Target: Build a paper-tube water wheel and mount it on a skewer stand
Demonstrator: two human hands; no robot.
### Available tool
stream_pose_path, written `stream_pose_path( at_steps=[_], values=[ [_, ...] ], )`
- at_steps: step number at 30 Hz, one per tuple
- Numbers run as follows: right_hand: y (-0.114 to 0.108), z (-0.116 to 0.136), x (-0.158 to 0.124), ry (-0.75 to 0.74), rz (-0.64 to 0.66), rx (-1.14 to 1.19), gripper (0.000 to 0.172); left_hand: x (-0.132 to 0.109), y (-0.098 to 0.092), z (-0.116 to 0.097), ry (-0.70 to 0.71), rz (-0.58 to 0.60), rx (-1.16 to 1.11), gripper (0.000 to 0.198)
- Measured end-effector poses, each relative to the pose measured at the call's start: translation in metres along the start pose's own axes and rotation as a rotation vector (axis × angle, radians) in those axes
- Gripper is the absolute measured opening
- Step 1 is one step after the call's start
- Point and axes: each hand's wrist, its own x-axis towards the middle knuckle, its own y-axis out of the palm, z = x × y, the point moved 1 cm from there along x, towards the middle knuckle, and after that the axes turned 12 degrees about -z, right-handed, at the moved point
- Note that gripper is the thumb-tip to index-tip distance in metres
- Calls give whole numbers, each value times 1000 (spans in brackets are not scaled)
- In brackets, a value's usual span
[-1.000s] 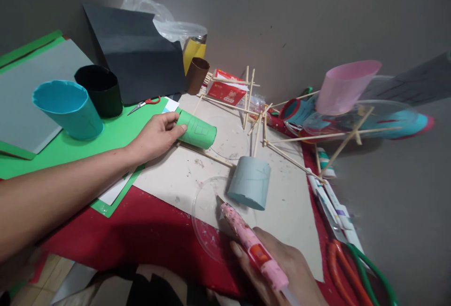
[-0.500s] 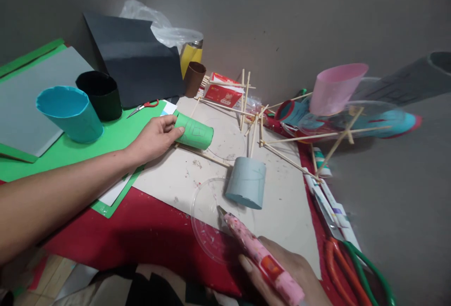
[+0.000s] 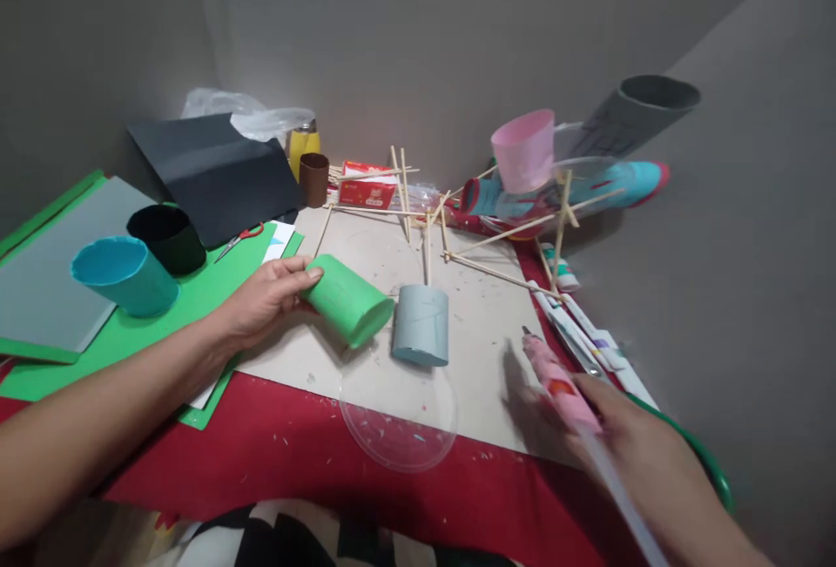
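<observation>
My left hand (image 3: pixel 278 293) grips the rear end of a green paper tube (image 3: pixel 349 301), which is tilted just above the pale board (image 3: pixel 483 393). My right hand (image 3: pixel 620 428) is wrapped round a pink hot glue gun (image 3: pixel 562 384) with a glue stick trailing from its back; its nozzle points away over the board's right side. Between the hands a light blue paper cylinder (image 3: pixel 421 323) sits at the end of a thin wooden stick (image 3: pixel 428 253). Close in front of it lies a clear round plastic lid (image 3: pixel 398 419).
Green sheets with a turquoise cup (image 3: pixel 127 275), a black cup (image 3: pixel 168 239) and small scissors (image 3: pixel 240 240) are at left. A stick frame (image 3: pixel 496 266) spans the back right, near a pink cup (image 3: pixel 524 153) and grey tube (image 3: pixel 630 114). A red box (image 3: pixel 367 188) stands behind.
My left hand has lifted and turned the green tube toward me. My right hand has moved the glue gun rightward, away from the lid. The view has shifted.
</observation>
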Motion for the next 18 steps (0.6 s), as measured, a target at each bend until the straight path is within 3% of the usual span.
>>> stream_pose_path(
  at_steps=[3, 6, 13, 18],
  values=[
    [7, -1, 7, 96, 131, 13, 34, -6, 9, 6, -50, 74, 33, 27],
    [12, -3, 12, 97, 142, 14, 36, -7, 13, 12, -53, 83, 132, 29],
    [23, -13, 14, -16, 58, 80, 49, -3, 17, 19, -48, 116, 240, 35],
    [-2, -17, 13, -142, -68, 155, 60, -2, 25, 14, -42, 116, 242, 33]
  ],
)
